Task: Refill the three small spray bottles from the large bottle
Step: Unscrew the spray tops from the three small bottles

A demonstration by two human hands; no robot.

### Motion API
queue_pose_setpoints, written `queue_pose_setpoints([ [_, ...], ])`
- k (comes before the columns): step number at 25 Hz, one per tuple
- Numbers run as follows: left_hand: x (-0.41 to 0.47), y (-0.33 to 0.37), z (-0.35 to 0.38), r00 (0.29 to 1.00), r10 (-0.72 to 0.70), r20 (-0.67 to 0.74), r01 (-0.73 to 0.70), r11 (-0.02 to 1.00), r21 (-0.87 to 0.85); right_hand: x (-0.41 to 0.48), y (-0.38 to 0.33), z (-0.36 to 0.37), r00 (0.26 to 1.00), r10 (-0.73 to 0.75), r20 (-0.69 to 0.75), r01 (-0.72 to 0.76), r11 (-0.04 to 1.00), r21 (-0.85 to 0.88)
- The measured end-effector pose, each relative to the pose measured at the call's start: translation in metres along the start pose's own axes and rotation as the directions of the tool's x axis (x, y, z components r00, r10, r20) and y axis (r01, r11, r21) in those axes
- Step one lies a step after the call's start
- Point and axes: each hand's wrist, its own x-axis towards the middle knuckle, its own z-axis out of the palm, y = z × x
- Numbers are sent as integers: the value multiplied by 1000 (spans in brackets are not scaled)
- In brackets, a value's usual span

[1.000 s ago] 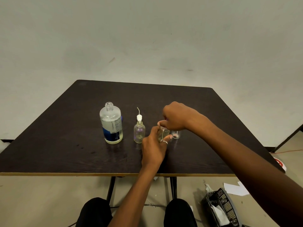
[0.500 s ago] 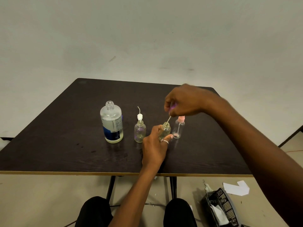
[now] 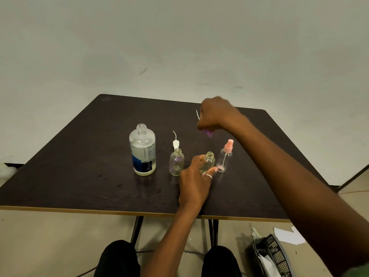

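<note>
Standing upright, mouth up, the middle bottle (image 3: 209, 161) is gripped by left fingers (image 3: 197, 160); right fingers (image 3: 202, 124) clutch a sprayer (image 3: 209, 133), tube (image 3: 197, 114) upward.

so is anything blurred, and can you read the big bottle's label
Head view: the right hand is blurred, its purple spray top a smudge; the left hand and the small bottle it grips are sharp; the label on the large bottle is too small to read.

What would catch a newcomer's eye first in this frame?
The right hand, above the middle of the table, holds a purple spray head with its tube pointing up. Below it the left hand grips an open small bottle, with the uncapped large bottle standing further left.
</note>
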Motion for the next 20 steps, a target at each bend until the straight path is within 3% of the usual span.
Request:
queue_pose_setpoints([
  [6,1,-4,1,1000,23,-5,-23,1000,-9,58,-1,59,964,142,225,-141,990,-19],
  [11,2,-6,1,1000,6,4,-6,1000,-19,79,0,82,922,177,345,-161,984,-74],
  [20,1,-5,0,999,39,-5,-39,999,-10,84,5,85,903,211,375,-195,977,-83],
])
